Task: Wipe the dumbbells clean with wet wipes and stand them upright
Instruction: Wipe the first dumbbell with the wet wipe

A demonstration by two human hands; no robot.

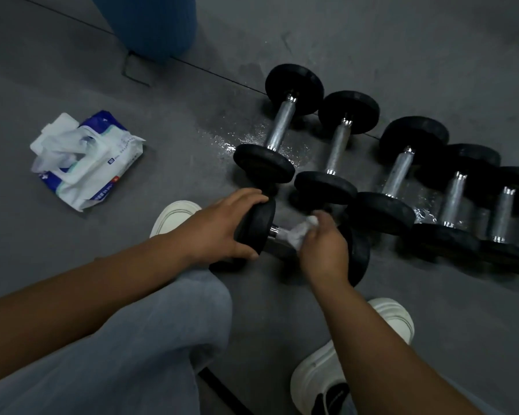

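The left hand (222,226) grips one black end of a dumbbell (259,223) held sideways near the floor (162,205). The right hand (324,250) clenches a white wipe (297,233) against its steel handle. Just beyond it, five more dumbbells (397,172) lie side by side. Well left of it sits an opened wipe pack (102,163), its print too blurred to read.

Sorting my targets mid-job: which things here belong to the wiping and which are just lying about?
Job: dumbbell gripped by left hand; wet wipe held by right hand on its bar; row of five dumbbells; wipes pack.
Just there: blue cylinder; the person's white shoes.
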